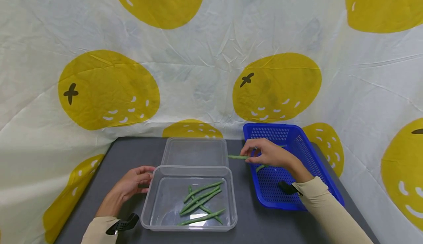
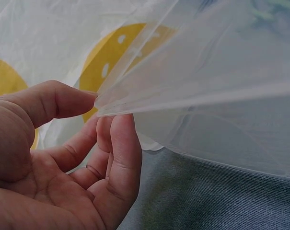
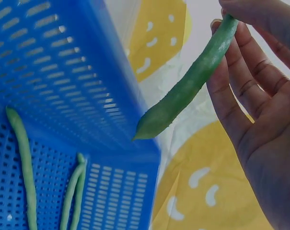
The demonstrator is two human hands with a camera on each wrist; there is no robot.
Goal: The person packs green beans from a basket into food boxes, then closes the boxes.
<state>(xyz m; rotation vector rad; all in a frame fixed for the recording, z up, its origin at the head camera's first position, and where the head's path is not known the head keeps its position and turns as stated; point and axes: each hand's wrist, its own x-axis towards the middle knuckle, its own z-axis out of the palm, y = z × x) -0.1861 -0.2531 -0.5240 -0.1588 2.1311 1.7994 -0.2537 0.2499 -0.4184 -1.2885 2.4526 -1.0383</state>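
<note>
My left hand (image 1: 134, 182) is at the left side of a clear plastic container (image 1: 188, 228), its thumb and fingertips pinching the rim in the left wrist view. Several green beans (image 1: 201, 200) lie crossed inside it, toward the right. Over the left edge of a blue plastic basket (image 1: 317, 163), my right hand (image 1: 269, 153) pinches one green bean (image 3: 188, 86) between thumb and fingers. That bean's far tip points left in the head view. A few more green beans (image 3: 25, 163) rest on the basket's floor, partly behind the right hand in the head view.
A clear plastic lid (image 1: 195, 152) lies flat behind the container. All of this is on a dark grey tabletop (image 1: 132, 152). A white cloth (image 1: 198, 82) printed with yellow fruit hangs behind and at both sides.
</note>
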